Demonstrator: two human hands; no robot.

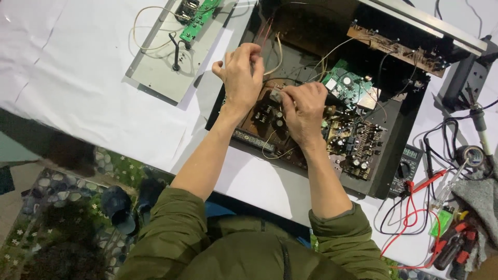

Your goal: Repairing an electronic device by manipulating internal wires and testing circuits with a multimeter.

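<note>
While the left hand [241, 70] is pinching wires [270, 49] aside, the right hand [303, 109] is closing on what seems a small grey part [276, 95] inside the opened amplifier [394, 129], steadying it.

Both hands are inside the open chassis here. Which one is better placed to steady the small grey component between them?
Probably the right hand: its fingertips already pinch the small grey component over the brown circuit board. The left hand is curled just above, beside the wires.

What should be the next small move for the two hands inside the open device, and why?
Probably lift the small grey part slowly: the right hand pinches it above the brown circuit board, while the left hand holds thin wires aside.
</note>
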